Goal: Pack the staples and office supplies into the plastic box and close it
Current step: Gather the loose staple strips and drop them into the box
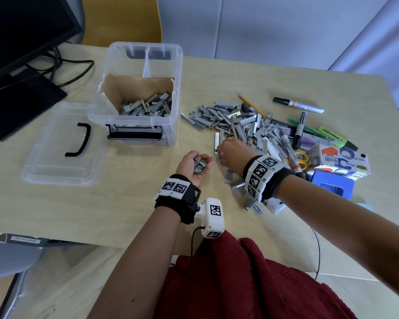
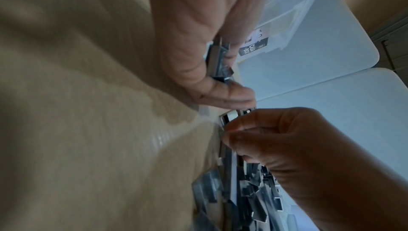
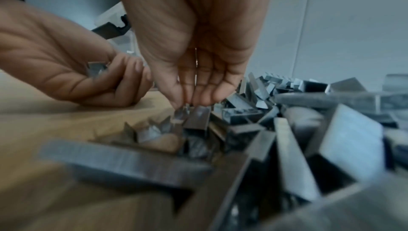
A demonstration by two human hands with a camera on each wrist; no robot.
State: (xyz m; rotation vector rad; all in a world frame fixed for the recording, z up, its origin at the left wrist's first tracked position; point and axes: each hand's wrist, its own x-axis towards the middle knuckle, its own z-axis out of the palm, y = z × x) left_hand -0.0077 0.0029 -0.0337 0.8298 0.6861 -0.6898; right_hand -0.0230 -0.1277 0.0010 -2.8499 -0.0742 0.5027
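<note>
A pale wooden table (image 1: 136, 203) carries the open plastic box (image 1: 134, 95), already part-filled with staples, its lid (image 1: 62, 143) lying flat beside it. The left hand (image 1: 195, 165) rests palm-up, fingers curled round a handful of staple strips (image 1: 199, 164). The right hand (image 1: 230, 153) reaches down with fingertips (image 3: 183, 103) pinching strips at the near edge of the loose staple pile (image 1: 235, 120).

Pale wood-grain table (image 1: 136, 203) carried all. Clear plastic box (image 1: 97, 111) stood open at left-centre; its flat clear lid with black handle (image 1: 55, 171) lay just beside it. Grey heap of staple strips (image 1: 230, 120) spread at centre-right, markers and green highlighter (image 1: 336, 137) mixed at its right edge. Black monitor base (image 1: 21, 104) sat far left.
</note>
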